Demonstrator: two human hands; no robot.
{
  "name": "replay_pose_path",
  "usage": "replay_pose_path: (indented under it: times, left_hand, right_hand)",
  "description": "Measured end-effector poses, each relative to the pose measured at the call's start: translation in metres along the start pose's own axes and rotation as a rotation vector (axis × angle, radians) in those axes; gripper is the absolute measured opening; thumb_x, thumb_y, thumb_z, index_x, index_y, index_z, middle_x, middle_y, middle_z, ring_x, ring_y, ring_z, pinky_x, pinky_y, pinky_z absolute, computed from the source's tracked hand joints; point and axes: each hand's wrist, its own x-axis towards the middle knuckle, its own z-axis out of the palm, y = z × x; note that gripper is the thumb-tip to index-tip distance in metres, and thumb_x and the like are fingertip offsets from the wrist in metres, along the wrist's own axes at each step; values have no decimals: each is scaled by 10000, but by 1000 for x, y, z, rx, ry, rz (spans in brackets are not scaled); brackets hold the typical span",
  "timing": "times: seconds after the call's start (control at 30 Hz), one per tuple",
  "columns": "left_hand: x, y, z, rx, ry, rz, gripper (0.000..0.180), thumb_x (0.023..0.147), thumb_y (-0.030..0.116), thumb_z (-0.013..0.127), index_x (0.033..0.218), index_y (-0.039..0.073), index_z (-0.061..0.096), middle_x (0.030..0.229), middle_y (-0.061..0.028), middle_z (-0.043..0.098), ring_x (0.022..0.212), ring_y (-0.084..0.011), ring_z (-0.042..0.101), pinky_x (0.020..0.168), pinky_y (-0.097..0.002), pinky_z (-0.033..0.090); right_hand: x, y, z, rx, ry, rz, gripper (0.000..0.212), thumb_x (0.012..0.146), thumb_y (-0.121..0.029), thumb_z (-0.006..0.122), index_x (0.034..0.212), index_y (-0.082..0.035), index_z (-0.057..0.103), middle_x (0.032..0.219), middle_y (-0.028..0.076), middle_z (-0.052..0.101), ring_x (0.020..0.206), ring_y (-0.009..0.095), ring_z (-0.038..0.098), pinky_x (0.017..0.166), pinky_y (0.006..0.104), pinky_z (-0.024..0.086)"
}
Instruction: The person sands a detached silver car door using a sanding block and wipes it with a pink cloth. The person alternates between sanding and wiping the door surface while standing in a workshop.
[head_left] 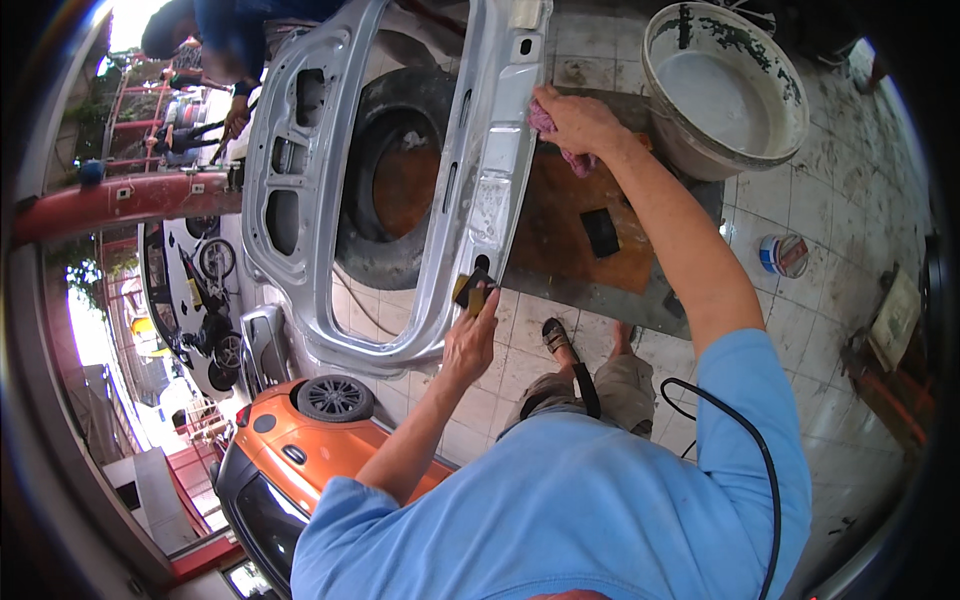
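Observation:
A bare grey metal car tailgate shell [490, 160] stands in front of me, with large openings and a long flat edge. My left hand [470, 345] is closed on a black and yellowish sanding pad [474, 289] at the near end of that edge. Farther along, my right hand [585, 125] grips a damp-looking pink rag [543, 118] against the same edge. Some of the rag hangs below my fingers. Through the shell's big opening a black tyre [365, 250] shows, partly hidden by the frame.
A large bucket of cloudy water [715, 100] stands right of the shell. A black square sheet [600, 233] lies on a brown board [560, 245]. A small tin [783, 256] sits on the tiles. An orange car [285, 440] is at left; another person [235, 45] bends at the far left.

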Motion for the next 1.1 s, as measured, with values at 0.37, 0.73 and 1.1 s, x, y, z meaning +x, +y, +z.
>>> replay_pose_path:
  times: [0.37, 0.73, 1.1]
  left_hand:
    - [63, 14, 30, 14, 127, -132, 521, 1009, 132, 639, 1518, 90, 532, 1197, -247, 700, 1092, -437, 667, 907, -499, 545]
    - [-169, -20, -92, -150, 264, -656, 469, 959, 70, 702, 1420, 133, 644, 1041, -217, 751, 894, -346, 757, 795, -420, 588]
    - [-56, -97, -54, -133, 378, -425, 502, 1001, 129, 636, 1495, 124, 548, 1183, -253, 731, 1071, -420, 726, 912, -494, 565]
  right_hand:
    - [14, -11, -14, -80, -149, -4, 1008, 673, -509, 951, 1396, 24, 493, 1441, 221, 599, 1285, 406, 632, 1017, 504, 552]
    - [39, -21, -48, -213, -388, -10, 1172, 646, -447, 963, 1560, 45, 418, 1461, 281, 602, 1358, 392, 597, 1102, 443, 509]
    - [-26, -140, 64, -262, 224, -289, 365, 861, -418, 802, 1068, -141, 688, 1093, 78, 680, 1016, 355, 694, 861, 507, 549]
